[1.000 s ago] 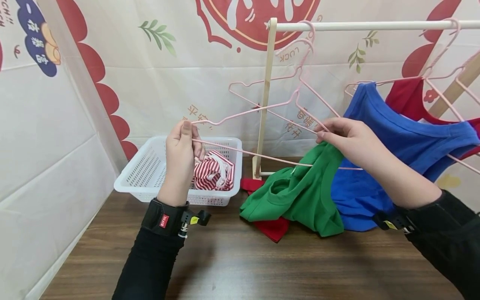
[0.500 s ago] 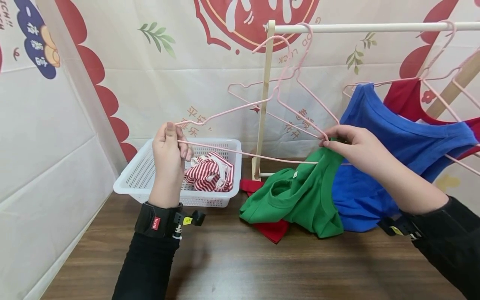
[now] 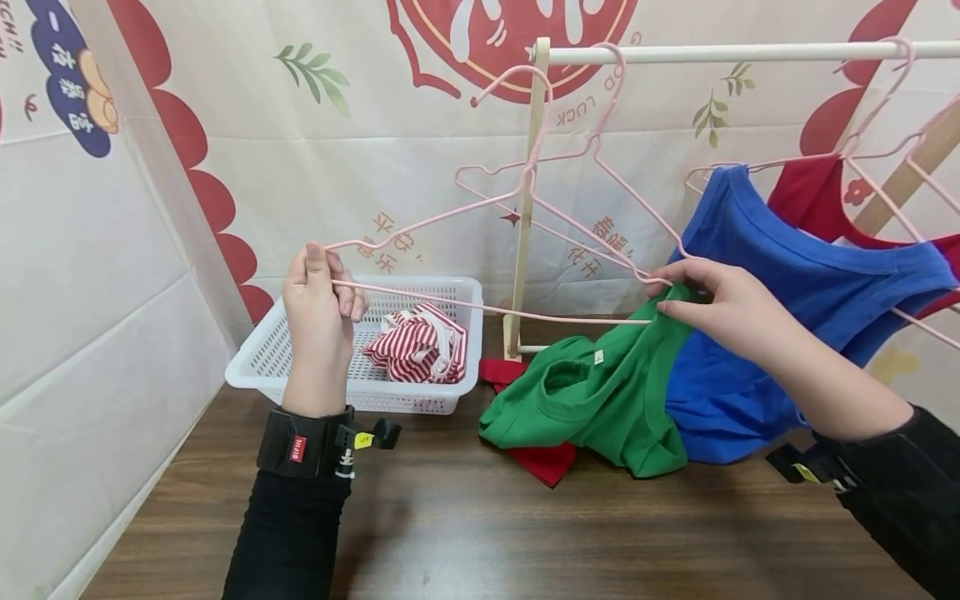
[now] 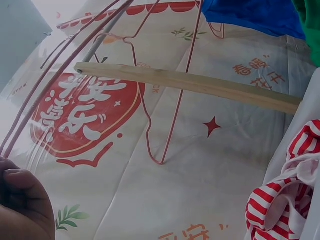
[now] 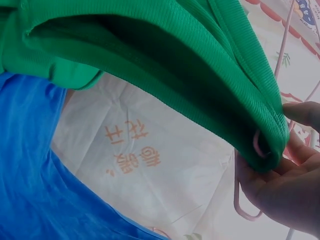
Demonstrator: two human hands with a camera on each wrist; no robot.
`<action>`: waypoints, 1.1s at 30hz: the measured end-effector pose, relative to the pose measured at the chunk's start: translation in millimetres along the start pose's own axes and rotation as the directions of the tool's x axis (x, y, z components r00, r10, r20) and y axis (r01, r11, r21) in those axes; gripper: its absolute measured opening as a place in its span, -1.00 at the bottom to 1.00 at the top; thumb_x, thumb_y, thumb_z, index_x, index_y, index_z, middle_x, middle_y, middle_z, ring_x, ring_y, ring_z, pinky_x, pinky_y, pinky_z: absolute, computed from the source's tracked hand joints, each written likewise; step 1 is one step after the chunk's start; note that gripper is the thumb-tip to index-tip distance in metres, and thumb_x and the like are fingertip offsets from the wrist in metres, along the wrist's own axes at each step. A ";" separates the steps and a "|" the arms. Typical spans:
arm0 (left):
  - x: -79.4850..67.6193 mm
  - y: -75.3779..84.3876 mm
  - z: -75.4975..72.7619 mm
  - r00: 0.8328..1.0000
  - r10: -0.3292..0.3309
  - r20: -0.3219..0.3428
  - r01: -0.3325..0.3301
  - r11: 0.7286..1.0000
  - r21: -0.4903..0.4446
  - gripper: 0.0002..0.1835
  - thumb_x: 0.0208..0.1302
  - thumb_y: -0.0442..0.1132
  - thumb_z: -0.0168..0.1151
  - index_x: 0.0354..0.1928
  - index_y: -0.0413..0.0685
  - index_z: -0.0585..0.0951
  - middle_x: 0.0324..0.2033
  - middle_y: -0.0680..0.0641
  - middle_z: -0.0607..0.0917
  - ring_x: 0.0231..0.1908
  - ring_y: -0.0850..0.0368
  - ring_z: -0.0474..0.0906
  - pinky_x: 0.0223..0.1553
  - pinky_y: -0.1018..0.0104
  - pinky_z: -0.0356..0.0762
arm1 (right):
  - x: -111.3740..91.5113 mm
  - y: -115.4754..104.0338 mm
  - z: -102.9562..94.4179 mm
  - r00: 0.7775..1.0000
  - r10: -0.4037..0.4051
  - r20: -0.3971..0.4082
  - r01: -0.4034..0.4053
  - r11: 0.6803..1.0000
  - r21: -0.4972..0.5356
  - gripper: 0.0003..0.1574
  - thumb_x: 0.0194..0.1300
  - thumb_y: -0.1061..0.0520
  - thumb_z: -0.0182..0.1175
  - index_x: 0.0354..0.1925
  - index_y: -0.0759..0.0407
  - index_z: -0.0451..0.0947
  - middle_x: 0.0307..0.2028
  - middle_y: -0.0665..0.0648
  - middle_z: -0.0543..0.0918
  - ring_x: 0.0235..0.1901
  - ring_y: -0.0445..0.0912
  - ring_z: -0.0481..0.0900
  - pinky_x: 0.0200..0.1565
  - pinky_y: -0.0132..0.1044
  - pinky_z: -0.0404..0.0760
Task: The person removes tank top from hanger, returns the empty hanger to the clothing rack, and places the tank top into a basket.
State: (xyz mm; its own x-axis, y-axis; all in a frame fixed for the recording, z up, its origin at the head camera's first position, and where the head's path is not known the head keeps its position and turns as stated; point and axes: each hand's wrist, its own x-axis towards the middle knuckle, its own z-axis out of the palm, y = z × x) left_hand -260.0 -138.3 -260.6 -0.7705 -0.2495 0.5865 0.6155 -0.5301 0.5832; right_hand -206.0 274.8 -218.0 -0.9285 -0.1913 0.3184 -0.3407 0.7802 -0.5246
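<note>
A pink wire hanger [image 3: 450,215] is held tilted in front of the rack, its hook up. My left hand [image 3: 318,325] grips its left end, above the basket. At its other end, my right hand [image 3: 723,304] pinches the shoulder strap of a green tank top [image 3: 592,400], and the hanger's right end runs into that strap. The right wrist view shows the hanger tip inside the green tank top [image 5: 165,55], close to my right hand [image 5: 285,185]. The rest of the green top drapes down onto the table.
A white basket [image 3: 251,362] holds a red-and-white striped garment [image 3: 420,346]. A rack with a white rail [image 3: 720,54] carries a bare pink hanger, a blue tank top [image 3: 817,250] and a red garment [image 3: 810,196]. Red cloth [image 3: 543,462] lies under the green top.
Both hands have shifted apart, the left one leftward and the right one slightly right. The hanger moved left, and its right end is now inside the green strap.
</note>
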 end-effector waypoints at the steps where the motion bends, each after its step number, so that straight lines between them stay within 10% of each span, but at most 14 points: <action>1: 0.4 0.5 -0.9 1.000 0.005 -0.001 -0.005 1.000 -0.002 -0.64 0.46 -0.04 -0.04 -0.43 -0.16 0.38 -0.84 0.00 0.27 -0.87 0.25 0.20 -0.80 0.50 0.26 | -0.5 0.8 -0.2 1.000 -0.002 -0.001 0.002 1.000 -0.003 -0.62 0.34 0.15 0.23 0.11 0.22 0.56 -0.03 0.27 0.61 -0.10 0.02 0.46 -0.25 -0.52 0.46; 15: 4.0 10.8 -6.8 0.998 0.011 -0.055 -0.014 0.998 -0.062 -0.63 0.45 -0.09 -0.01 -0.43 -0.24 0.35 -0.84 -0.07 0.25 -0.88 0.19 0.21 -0.79 0.48 0.29 | -2.3 5.8 -2.4 1.000 0.019 0.008 -0.019 1.000 0.003 -0.60 0.31 0.21 0.25 0.11 0.24 0.54 -0.05 0.25 0.56 -0.07 0.09 0.45 -0.23 -0.55 0.44; 33: 1.6 -0.9 -1.6 1.000 -0.005 -0.015 0.004 0.999 -0.046 -0.62 0.48 -0.04 -0.09 -0.45 -0.15 0.38 -0.86 0.01 0.28 -0.88 0.25 0.20 -0.81 0.51 0.23 | -6.5 10.4 -1.7 0.999 0.052 -0.001 -0.052 0.995 0.080 -0.61 0.43 0.06 0.14 0.12 0.23 0.50 -0.07 0.21 0.61 -0.19 -0.33 0.52 -0.22 -0.54 0.50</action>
State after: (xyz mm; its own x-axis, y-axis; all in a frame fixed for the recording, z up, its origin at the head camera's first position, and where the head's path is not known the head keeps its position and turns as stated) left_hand -262.0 -139.5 -261.1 -0.7756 -0.2589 0.5756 0.6044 -0.5674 0.5592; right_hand -203.3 285.1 -224.2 -0.9447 -0.1498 0.2916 -0.3030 0.7390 -0.6017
